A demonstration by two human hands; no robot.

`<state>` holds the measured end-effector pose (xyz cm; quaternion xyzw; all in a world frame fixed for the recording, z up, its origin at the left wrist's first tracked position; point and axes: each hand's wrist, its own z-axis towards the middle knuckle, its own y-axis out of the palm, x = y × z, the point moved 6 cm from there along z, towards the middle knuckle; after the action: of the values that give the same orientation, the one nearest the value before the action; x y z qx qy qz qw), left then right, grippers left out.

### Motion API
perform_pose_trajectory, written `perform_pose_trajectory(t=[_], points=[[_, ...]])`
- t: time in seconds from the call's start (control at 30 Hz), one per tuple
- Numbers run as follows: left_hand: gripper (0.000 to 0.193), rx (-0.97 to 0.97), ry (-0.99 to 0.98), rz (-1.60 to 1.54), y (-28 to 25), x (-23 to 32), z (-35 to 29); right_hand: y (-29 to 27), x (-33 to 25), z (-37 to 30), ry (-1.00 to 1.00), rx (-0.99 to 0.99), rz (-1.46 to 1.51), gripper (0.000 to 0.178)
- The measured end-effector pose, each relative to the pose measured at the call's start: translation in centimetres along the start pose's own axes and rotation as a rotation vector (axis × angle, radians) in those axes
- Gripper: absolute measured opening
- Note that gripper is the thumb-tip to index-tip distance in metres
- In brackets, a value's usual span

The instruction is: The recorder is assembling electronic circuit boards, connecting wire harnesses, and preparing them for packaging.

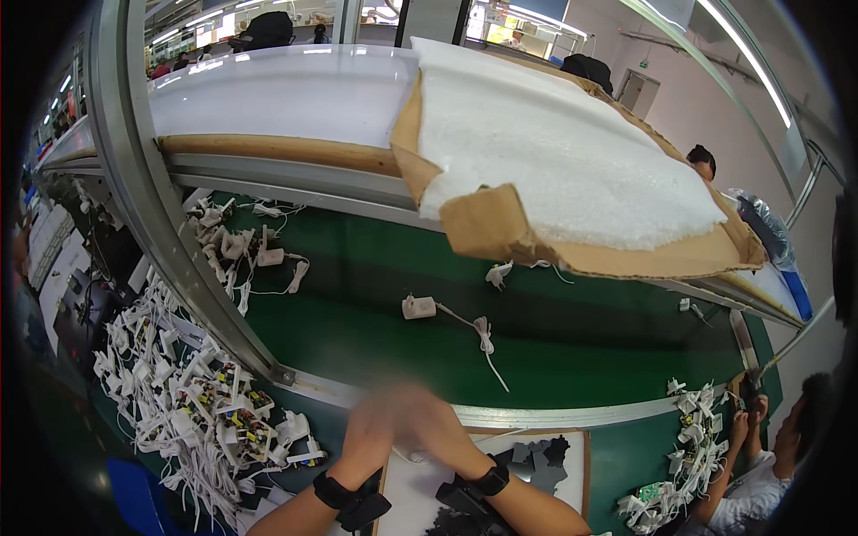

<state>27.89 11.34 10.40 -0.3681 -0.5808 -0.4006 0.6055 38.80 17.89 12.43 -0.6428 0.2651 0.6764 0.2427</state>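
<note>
Where the left hand point(368, 429) and right hand point(438, 429) sit together, blur hides their grip; I cannot tell whether they clamp anything. White cord point(414, 456) shows just nearside. Straight ahead, past the metal rail point(554, 417), a white adapter point(417, 307) lies on the green worktop point(340, 344), its lead point(484, 335) slanting rightward and nearward, closer to the right hand.

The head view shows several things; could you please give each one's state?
Left hand: blurred, grip unclear
Right hand: blurred, grip unclear
White adapter: lying on the green surface, cord bundled
Cable pile: tangled
Foam sheet: spread over cardboard
Wrist straps: fastened
Ceiling light: lit
</note>
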Motion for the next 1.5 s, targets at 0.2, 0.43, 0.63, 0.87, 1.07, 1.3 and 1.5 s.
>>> perform_pose_trajectory(t=[0.2, 0.43, 0.63, 0.87, 1.07, 1.3, 1.5], points=[[0.026, 0.039, 0.089, 0.089, -0.2, -0.6, 0.2, 0.2, 0.0, 0.3, -0.004, 0.012, 0.027, 0.035], [0.026, -0.010, 0.056, 0.051, -0.4, 0.1, 0.1, 0.1, 0.7, 0.4, 0.039, -0.008, 0.011, 0.036], [0.026, -0.008, 0.066, 0.047, -0.4, -0.8, 0.0, 0.4, 0.7, 0.2, 0.040, -0.002, 0.044, 0.036], [0.026, -0.014, 0.062, 0.032, -0.6, -0.8, 0.0, 0.6, 0.4, 0.2, 0.036, -0.004, 0.010, 0.035], [0.026, -0.027, 0.052, 0.006, -0.6, -1.1, 0.1, 0.6, 0.4, 0.2, 0.004, 0.012, 0.022, 0.035], [0.026, -0.003, 0.069, 0.017, -0.6, -0.8, 0.0, 0.6, 0.0, 0.1, 0.004, 0.027, -0.019, 0.035], [0.026, -0.014, 0.119, 0.070, -0.5, -0.7, 0.1, 0.5, 0.2, 0.2, 0.015, 0.039, -0.085, 0.036]])
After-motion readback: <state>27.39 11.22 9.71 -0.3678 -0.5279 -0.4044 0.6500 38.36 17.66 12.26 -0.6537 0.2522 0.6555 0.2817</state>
